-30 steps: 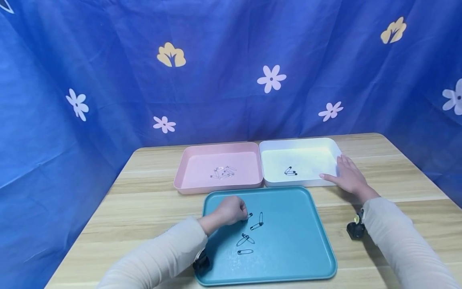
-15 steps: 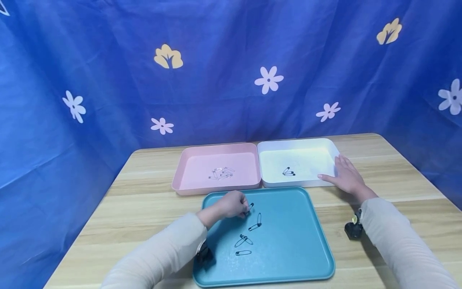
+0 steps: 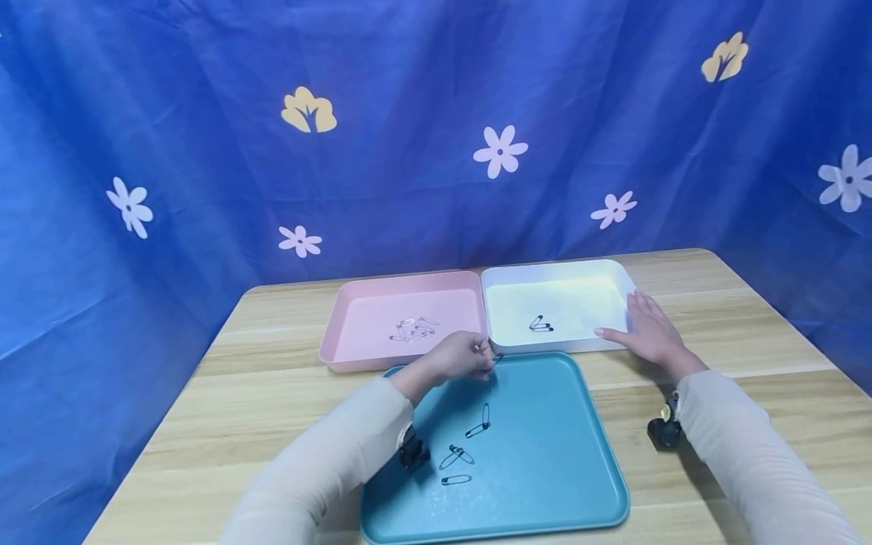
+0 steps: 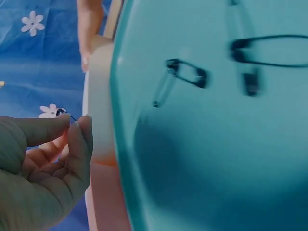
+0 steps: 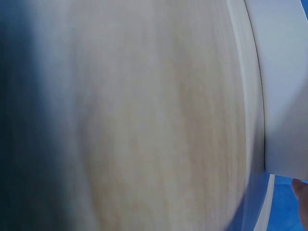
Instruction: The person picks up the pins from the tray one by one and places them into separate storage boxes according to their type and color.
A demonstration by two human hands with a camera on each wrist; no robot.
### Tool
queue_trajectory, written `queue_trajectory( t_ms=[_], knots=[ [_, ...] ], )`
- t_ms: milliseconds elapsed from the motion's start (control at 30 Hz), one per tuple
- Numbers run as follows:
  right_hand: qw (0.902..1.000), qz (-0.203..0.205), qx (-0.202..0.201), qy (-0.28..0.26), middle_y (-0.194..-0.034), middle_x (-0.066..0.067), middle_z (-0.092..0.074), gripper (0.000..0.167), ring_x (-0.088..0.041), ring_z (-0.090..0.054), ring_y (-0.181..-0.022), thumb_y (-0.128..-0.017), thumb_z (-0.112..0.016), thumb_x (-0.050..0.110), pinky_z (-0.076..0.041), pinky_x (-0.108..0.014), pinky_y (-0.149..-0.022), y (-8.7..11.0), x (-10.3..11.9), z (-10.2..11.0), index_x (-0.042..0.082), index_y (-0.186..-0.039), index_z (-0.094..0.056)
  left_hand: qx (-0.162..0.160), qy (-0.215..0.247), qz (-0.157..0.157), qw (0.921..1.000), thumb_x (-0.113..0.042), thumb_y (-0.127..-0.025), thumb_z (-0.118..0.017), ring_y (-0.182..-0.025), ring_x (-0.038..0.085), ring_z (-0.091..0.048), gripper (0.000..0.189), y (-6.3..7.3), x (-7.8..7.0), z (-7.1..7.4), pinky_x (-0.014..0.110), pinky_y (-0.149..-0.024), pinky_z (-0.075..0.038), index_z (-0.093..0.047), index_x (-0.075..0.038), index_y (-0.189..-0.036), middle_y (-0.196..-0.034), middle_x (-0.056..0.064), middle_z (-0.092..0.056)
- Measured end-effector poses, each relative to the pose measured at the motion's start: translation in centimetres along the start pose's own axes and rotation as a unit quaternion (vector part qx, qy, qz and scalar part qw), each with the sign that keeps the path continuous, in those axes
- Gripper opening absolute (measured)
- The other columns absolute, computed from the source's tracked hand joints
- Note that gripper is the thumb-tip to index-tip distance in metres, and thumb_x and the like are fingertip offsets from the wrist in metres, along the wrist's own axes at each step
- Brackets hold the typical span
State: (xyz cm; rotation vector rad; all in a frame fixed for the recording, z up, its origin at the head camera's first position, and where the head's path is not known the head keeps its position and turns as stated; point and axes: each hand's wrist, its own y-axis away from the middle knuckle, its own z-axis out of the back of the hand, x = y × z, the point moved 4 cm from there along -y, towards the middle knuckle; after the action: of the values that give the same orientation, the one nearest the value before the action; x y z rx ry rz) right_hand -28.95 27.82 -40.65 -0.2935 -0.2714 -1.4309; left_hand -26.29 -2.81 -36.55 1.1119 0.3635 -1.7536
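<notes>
The left hand (image 3: 463,356) pinches a dark safety pin (image 4: 60,111) between thumb and forefinger above the teal tray's (image 3: 545,439) far edge. The right hand's (image 3: 652,329) extended fingers grip nothing, touching the white tray (image 3: 579,303). This looks like a transfer, probably calling for release into the white tray, holding a few dark pins (image 3: 541,328). The pink tray (image 3: 361,318) holds silvery pins (image 3: 418,331); more dark ones lie in teal.

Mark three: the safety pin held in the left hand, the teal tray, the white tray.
Held safety pin (image 4: 61,111): left wrist view, on its dark exposed end.
Teal tray (image 3: 545,443): head view, on its bare floor.
White tray (image 3: 579,301): head view, on its bare inner floor.
</notes>
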Motion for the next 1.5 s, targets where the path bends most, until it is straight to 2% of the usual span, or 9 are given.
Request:
queue_trajectory(
  t_ms=[233, 400, 733, 900, 1100, 1200, 1333, 1367, 1500],
  knots=[
    [1.0000, -0.002, -0.001, 0.003, -0.135, -0.033, 0.002, 0.106, -0.041, 0.002, -0.125, -0.075, -0.042, 0.064, 0.002, -0.047, -0.100, 0.2, -0.3, -0.1, -0.018, -0.128, -0.002, -0.026, 0.040, -0.012, 0.9988, -0.002, -0.079, -0.058, -0.059, 0.014, -0.057, 0.006, -2.7, -1.3, -0.2, 0.028, -0.059, -0.049, -0.056, -0.003, -0.074, -0.067, 0.005, -0.057],
    [1.0000, -0.001, -0.002, 0.009, -0.135, -0.034, 0.001, 0.106, -0.041, 0.002, -0.125, -0.076, -0.041, 0.064, 0.002, -0.047, -0.100, 0.3, -0.4, -0.2, -0.018, -0.128, -0.002, -0.053, 0.093, 0.002, 0.9943, 0.003, -0.076, -0.060, -0.058, 0.014, -0.055, 0.002, -4.5, -1.6, -0.4, 0.032, -0.061, -0.049, -0.059, 0.001, -0.076, -0.066, 0.006, -0.056],
    [1.0000, -0.005, -0.005, 0.005, -0.135, -0.033, 0.001, 0.106, -0.040, 0.003, -0.125, -0.075, -0.042, 0.064, 0.002, -0.047, -0.100, 0.2, -0.3, -0.1, -0.017, -0.129, -0.003, -0.090, 0.146, 0.032, 0.9847, 0.004, -0.076, -0.059, -0.065, 0.013, -0.055, 0.005, -7.3, -1.5, -0.8, 0.027, -0.066, -0.048, -0.061, 0.003, -0.081, -0.077, 0.007, -0.057],
    [0.9999, -0.003, -0.006, 0.009, -0.135, -0.033, 0.001, 0.105, -0.040, 0.002, -0.125, -0.075, -0.042, 0.064, 0.002, -0.047, -0.100, 0.1, -0.3, -0.1, -0.017, -0.129, -0.003, -0.100, 0.122, 0.033, 0.9869, 0.001, -0.076, -0.060, -0.066, 0.013, -0.056, 0.004, -8.7, -1.6, -1.2, 0.025, -0.066, -0.049, -0.061, 0.001, -0.081, -0.076, 0.006, -0.057],
    [0.9999, -0.003, 0.000, 0.011, -0.136, -0.032, 0.002, 0.105, -0.040, 0.003, -0.125, -0.075, -0.042, 0.064, 0.003, -0.046, -0.101, -0.1, -0.2, -0.2, -0.017, -0.129, -0.003, -0.116, 0.039, 0.018, 0.9923, -0.003, -0.077, -0.062, -0.059, 0.009, -0.049, 0.004, -10.2, -1.8, -1.5, 0.016, -0.052, -0.041, -0.064, -0.001, -0.080, -0.068, 0.001, -0.056],
    [0.9999, -0.004, -0.002, 0.010, -0.136, -0.031, 0.002, 0.105, -0.040, 0.003, -0.125, -0.075, -0.041, 0.065, 0.003, -0.046, -0.101, -0.2, -0.3, -0.2, -0.017, -0.129, -0.002, -0.125, 0.004, 0.024, 0.9919, -0.005, -0.077, -0.062, -0.059, 0.010, -0.047, 0.005, -11.0, -1.9, -1.7, 0.018, -0.050, -0.038, -0.065, -0.002, -0.079, -0.068, 0.002, -0.057],
    [0.9999, -0.007, -0.004, 0.010, -0.136, -0.031, 0.002, 0.106, -0.040, 0.002, -0.126, -0.075, -0.042, 0.065, 0.002, -0.046, -0.101, -0.3, -0.4, -0.1, -0.016, -0.130, -0.002, -0.131, -0.035, 0.035, 0.9902, -0.008, -0.076, -0.064, -0.064, 0.015, -0.050, 0.004, -13.0, -1.3, -2.1, 0.024, -0.055, -0.042, -0.066, -0.004, -0.076, -0.072, 0.004, -0.060],
    [0.9999, -0.008, -0.004, 0.010, -0.136, -0.031, 0.002, 0.106, -0.040, 0.002, -0.126, -0.075, -0.042, 0.065, 0.002, -0.046, -0.101, -0.3, -0.4, -0.1, -0.016, -0.130, -0.002, -0.137, -0.036, 0.015, 0.9898, -0.009, -0.074, -0.066, -0.061, 0.014, -0.049, 0.003, -14.2, -0.5, -2.4, 0.023, -0.053, -0.041, -0.066, -0.007, -0.072, -0.069, 0.001, -0.059],
    [0.9999, -0.009, -0.001, 0.012, -0.136, -0.031, 0.002, 0.105, -0.040, 0.002, -0.126, -0.075, -0.042, 0.065, 0.002, -0.047, -0.101, -0.4, -0.4, -0.1, -0.016, -0.130, -0.002, -0.133, -0.059, 0.026, 0.9890, -0.012, -0.073, -0.067, -0.062, 0.015, -0.051, 0.005, -16.3, 0.8, -2.9, 0.024, -0.055, -0.042, -0.066, -0.009, -0.069, -0.069, -0.001, -0.059]
  ],
)
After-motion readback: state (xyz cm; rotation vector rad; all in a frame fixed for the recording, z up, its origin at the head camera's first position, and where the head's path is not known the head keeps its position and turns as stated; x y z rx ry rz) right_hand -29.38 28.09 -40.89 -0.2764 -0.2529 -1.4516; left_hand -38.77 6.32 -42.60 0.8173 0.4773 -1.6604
